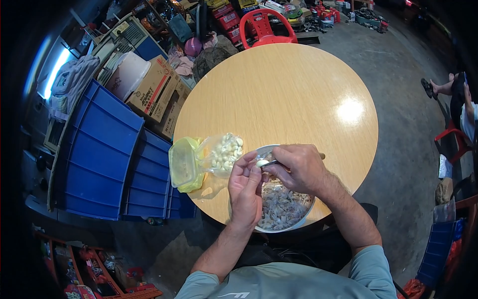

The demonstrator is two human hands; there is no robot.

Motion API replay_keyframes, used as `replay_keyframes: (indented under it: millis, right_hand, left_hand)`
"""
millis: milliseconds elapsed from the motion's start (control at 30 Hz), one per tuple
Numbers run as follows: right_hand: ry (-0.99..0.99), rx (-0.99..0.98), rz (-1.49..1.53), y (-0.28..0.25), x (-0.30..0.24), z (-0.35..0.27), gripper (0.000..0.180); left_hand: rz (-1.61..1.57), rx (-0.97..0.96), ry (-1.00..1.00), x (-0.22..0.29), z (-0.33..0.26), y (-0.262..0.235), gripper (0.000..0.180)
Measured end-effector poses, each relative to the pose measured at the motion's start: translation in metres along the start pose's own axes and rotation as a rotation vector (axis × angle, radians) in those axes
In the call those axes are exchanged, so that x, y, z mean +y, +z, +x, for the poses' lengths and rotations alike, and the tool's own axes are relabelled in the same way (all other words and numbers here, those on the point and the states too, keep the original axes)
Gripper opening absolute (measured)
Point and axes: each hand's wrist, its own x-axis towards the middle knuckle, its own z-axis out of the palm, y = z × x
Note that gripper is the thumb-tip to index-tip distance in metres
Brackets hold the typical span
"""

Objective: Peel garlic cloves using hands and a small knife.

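Over a pale round bowl [271, 230], my left hand [245, 192] pinches a whitish peeled garlic clove [262, 163] between thumb and fingers. My right hand [301, 167] grips a small knife [271, 163]; its dark blade touches the clove, and the end of its handle sticks out past my fist. Loose purplish-white unpeeled cloves and papery skins [285, 207] fill the bowl, partly hidden under my hands. Left of the bowl lies a clear plastic bag [226, 154] with many peeled cloves. Beside that bag is a clear plastic tub [182, 163] set in a yellow-green bag.
Everything stands on a round wooden table [279, 94]. A red plastic chair [266, 27] is at its far side. Blue crates [99, 149] and cardboard boxes [158, 92] crowd the left. A seated person [458, 97] is at the far right on the concrete floor.
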Motion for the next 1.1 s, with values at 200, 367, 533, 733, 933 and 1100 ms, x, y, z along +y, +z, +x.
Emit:
replay_keyframes:
  millis: [200, 367, 533, 733, 933, 1100]
  right_hand:
    - [0.005, -0.008, 0.049, -0.003, 0.0, 0.0, 0.022]
    - [0.023, 0.059, 0.006, -0.003, 0.002, 0.001, 0.022]
    - [0.013, -0.002, 0.041, -0.004, -0.001, 0.001, 0.021]
    - [-0.009, -0.044, 0.04, 0.0, -0.004, 0.001, 0.024]
    - [-0.008, -0.05, 0.008, 0.0, -0.003, 0.0, 0.024]
    - [-0.008, -0.021, -0.003, 0.0, -0.002, 0.0, 0.022]
  left_hand:
    - [0.111, -0.042, 0.005, 0.002, 0.003, -0.01, 0.023]
    - [0.122, -0.032, 0.026, 0.003, 0.005, -0.012, 0.023]
    - [0.164, -0.032, 0.056, 0.0, 0.006, -0.016, 0.023]
    - [0.155, -0.054, 0.062, -0.002, 0.007, -0.013, 0.024]
    - [0.114, -0.107, -0.029, 0.0, 0.008, -0.021, 0.021]
    - [0.013, -0.084, -0.095, 0.0, 0.009, -0.018, 0.016]
